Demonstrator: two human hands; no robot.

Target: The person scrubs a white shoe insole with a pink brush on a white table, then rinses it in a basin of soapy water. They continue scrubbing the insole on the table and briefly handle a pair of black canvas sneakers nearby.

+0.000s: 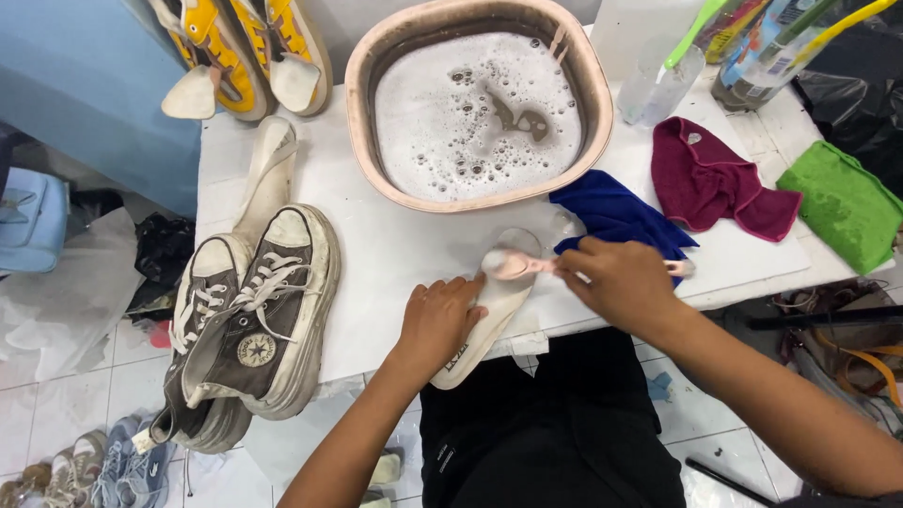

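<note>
One insole [489, 315] at frame centre, pinned flat by left hand [440, 320]; right hand [621, 282] closed around pink brush [513, 264], bristles on its wet toe end. Heel dry-looking; grey sneakers [249, 320] left, unscrubbed.

The picture is bright and even, with light from above. The white table [395, 245] shines a little. Shadows are soft and small. The edges bend, and the moving brush [513, 264] looks blurry.

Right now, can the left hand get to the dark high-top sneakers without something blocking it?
Probably yes. The left hand presses the white insole, and only bare white table lies between it and the dark high-top sneakers.
</note>
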